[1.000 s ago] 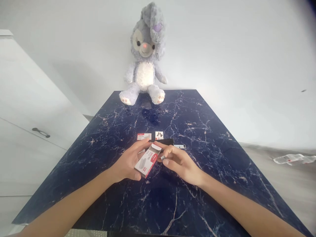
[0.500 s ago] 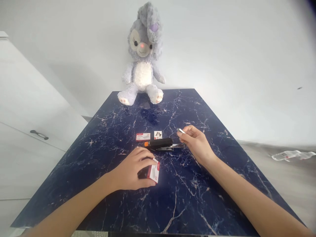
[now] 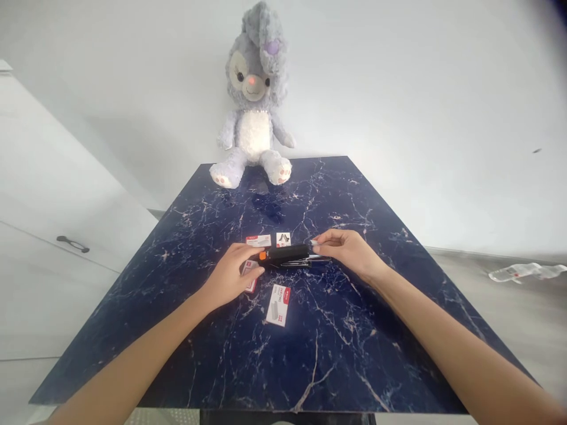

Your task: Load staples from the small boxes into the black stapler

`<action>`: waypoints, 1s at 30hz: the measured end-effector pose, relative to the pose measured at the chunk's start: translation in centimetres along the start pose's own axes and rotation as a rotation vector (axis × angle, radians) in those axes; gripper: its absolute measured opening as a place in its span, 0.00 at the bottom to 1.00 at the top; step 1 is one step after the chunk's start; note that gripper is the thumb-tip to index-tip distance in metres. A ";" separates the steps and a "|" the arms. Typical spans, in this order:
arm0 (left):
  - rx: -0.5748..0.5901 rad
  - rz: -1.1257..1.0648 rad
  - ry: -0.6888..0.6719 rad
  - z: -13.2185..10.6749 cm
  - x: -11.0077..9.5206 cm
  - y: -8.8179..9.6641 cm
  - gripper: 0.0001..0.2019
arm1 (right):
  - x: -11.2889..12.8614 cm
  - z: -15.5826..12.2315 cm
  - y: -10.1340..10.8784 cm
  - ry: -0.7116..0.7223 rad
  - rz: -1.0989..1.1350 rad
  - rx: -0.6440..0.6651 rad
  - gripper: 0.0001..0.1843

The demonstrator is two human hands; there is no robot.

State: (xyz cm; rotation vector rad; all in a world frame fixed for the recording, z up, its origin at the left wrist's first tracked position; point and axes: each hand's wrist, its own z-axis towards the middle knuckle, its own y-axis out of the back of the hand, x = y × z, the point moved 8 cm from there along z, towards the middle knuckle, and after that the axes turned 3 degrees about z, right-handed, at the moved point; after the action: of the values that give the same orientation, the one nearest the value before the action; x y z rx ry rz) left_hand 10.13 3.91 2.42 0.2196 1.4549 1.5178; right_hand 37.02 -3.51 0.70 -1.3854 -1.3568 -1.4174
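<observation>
A black stapler (image 3: pixel 286 254) with an orange rear end lies across the middle of the dark marble table (image 3: pixel 336 330), its metal staple tray pulled out on the right. My left hand (image 3: pixel 230 276) is closed around the orange end, its thumb and fingers pinching it. My right hand (image 3: pixel 349 249) pinches a short silver strip of staples (image 3: pixel 315 242) just above the open tray. A red and white staple box (image 3: pixel 277 305) lies flat on the table in front of the stapler, free of both hands. Another small red and white box (image 3: pixel 249 282) lies partly under my left hand.
Two small cards or boxes (image 3: pixel 258 240) (image 3: pixel 283 239) lie just behind the stapler. A grey plush rabbit (image 3: pixel 252 106) sits at the table's far edge against the white wall. A white cabinet (image 3: pixel 53 224) stands to the left, and a crumpled plastic bottle (image 3: pixel 527 271) lies on the floor at right.
My left hand let go of the red and white box, which now lies flat, and moved up to the stapler's orange end. My right hand brought the staple strip down to the stapler's tray.
</observation>
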 end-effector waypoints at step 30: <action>0.095 0.015 0.020 -0.4 0.2 -0.3 0.18 | 2.3 -0.9 -0.8 0.269 -0.603 0.115 0.13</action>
State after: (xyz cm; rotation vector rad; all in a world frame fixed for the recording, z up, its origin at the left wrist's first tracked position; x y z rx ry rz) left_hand 9.90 3.70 2.02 0.2736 1.5459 1.4683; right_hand 35.72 -3.85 2.93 -0.6948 -1.7176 -1.7919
